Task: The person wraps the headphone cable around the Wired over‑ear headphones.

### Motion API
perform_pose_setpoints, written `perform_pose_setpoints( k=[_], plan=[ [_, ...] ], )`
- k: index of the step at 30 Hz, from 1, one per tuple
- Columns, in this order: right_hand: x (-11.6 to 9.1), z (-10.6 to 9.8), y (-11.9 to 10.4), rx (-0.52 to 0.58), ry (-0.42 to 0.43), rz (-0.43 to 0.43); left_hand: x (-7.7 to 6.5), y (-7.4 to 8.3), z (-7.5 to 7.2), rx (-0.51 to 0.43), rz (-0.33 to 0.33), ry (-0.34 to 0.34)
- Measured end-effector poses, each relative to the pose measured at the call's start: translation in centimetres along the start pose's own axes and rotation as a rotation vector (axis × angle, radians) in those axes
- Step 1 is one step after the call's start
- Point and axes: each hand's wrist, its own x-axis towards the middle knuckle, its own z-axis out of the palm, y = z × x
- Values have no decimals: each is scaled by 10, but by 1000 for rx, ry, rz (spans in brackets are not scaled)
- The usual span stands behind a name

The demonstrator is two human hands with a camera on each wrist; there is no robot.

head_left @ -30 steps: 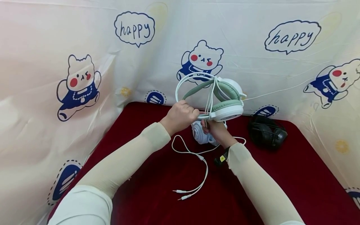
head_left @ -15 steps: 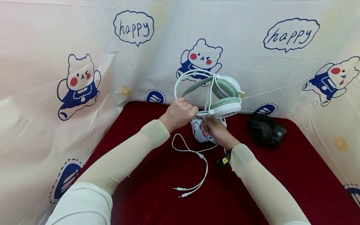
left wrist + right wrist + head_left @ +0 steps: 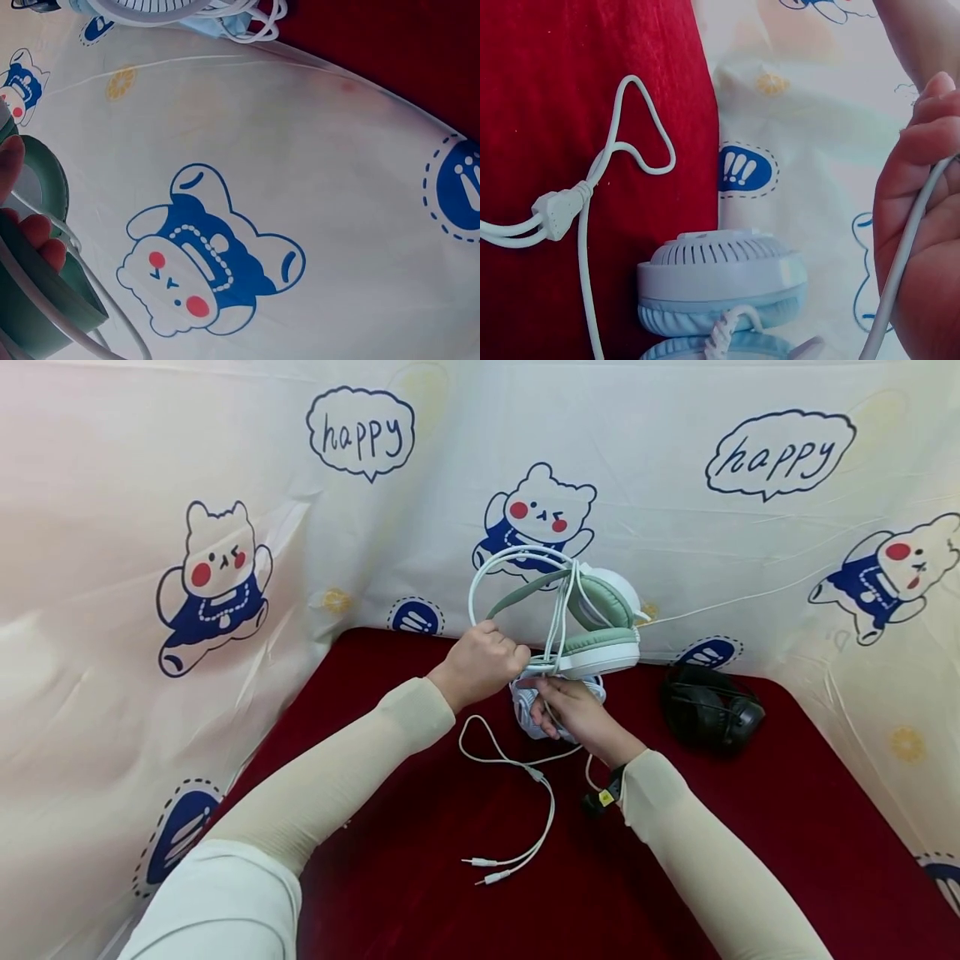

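My left hand (image 3: 483,664) grips the headband of white headphones with green pads (image 3: 600,645), holding them up above the table. In the left wrist view its fingertips (image 3: 36,231) curl over the green padding. White cable loops (image 3: 560,618) wrap around the headband and ear cups. Just below, my right hand (image 3: 581,710) holds a strand of that cable, which crosses the palm in the right wrist view (image 3: 904,262). Behind the right hand, white headphones with light blue pads (image 3: 720,281) rest on the table, partly hidden in the head view.
Black headphones (image 3: 711,714) lie at the right on the dark red cloth (image 3: 420,877). A white cable (image 3: 536,774) with two plugs trails across the table's middle. A printed curtain (image 3: 420,527) stands behind and at both sides. Another thin white cord (image 3: 735,603) runs along it.
My right hand has shifted slightly down and right, and its thumb now points left under the headband. My left hand and the green-padded headphones stay nearly in place.
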Motion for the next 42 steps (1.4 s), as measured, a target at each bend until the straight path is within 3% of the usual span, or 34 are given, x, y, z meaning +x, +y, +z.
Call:
perform_pose_setpoints(
  k=[11,25,30,36,42],
  plan=[
    [-6,10,-5,-9,-29,19,-4,-2,2,-1,-6,-19],
    [-21,11,-14,-152,-72,100,-13,-5,3,51,24,-89],
    [-28,9,-23,-140,-82,121,-16,-6,3,56,20,-117],
    [-35,8,-28,-155,-98,131,-27,-7,8,37,1,-191],
    [-38,8,-36,-199,-121,138,-39,-7,11,17,6,-187]
  ],
)
